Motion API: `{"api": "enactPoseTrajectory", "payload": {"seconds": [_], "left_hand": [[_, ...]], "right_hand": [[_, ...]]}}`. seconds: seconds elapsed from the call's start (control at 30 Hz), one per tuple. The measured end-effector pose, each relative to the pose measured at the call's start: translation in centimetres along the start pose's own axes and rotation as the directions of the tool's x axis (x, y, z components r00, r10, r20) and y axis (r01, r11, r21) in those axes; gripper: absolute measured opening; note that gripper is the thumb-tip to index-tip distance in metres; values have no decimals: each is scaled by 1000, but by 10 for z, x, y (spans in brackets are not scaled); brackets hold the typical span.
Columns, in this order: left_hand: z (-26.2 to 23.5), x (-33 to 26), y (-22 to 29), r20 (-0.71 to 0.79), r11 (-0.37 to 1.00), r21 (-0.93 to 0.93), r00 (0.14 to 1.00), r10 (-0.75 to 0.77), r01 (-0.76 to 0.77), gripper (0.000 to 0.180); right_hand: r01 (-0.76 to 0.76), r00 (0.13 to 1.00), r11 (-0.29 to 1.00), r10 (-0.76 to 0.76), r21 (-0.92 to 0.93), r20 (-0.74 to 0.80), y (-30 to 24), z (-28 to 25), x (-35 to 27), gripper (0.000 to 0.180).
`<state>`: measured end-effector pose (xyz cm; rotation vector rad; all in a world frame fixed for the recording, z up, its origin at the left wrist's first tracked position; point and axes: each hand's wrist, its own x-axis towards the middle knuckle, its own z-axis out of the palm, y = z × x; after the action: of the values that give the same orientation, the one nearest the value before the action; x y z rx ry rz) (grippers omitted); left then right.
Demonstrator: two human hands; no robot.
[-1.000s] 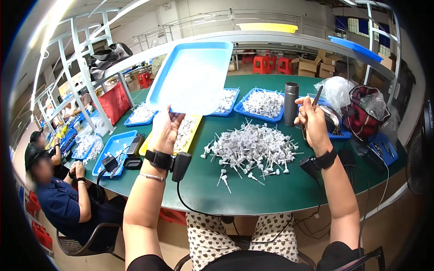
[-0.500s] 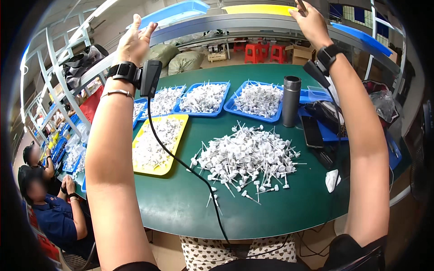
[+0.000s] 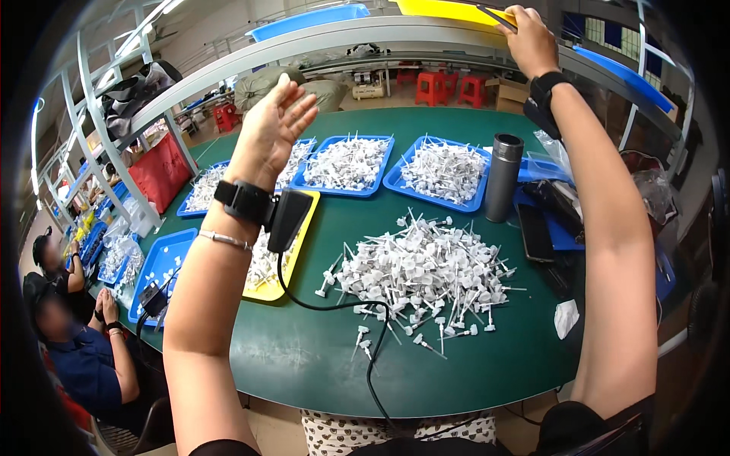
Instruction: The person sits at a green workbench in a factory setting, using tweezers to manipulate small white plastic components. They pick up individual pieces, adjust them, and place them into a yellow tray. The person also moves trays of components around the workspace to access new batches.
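Observation:
My left hand [image 3: 275, 129] is raised over the far left of the green table [image 3: 304, 342], palm turned inward, fingers apart and holding nothing. It hangs in front of blue trays of small white plastic parts with thin stems. My right hand [image 3: 532, 44] is up at the overhead shelf, closed on a thin dark stick [image 3: 497, 17] whose exact kind I cannot make out. The stick's tip overlaps the yellow tray [image 3: 449, 9] on the shelf; whether they touch is unclear. A loose heap of the same white parts [image 3: 422, 270] lies on the table between my forearms.
Beyond the heap stand blue trays of parts [image 3: 346, 163] and a grey flask [image 3: 504, 178]. A phone [image 3: 535, 232] and crumpled tissue [image 3: 566, 318] lie at right. A yellow tray [image 3: 303, 235] sits behind my left forearm, a cable [image 3: 334, 307] crosses the table, and co-workers [image 3: 84, 365] sit at left.
My left hand has come down and to the right, away from the shelf. My right hand stays high, slightly lower and further right, still with the stick. The view has shifted a little.

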<state>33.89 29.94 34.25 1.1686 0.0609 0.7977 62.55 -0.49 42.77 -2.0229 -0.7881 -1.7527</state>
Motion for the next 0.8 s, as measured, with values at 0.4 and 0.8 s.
{"api": "enactPoseTrajectory", "payload": {"seconds": [0.4,0.8], "left_hand": [[8,-153,-2,203,941,-124,936,-287,315,53],[19,-301,21,145,946,-146,952,-270,290,41]], "right_hand": [[42,979,965,11,257,-202,-55,-143,-85,36],[10,996,831,-56,556,67,-151,-327,-241,20]]}}
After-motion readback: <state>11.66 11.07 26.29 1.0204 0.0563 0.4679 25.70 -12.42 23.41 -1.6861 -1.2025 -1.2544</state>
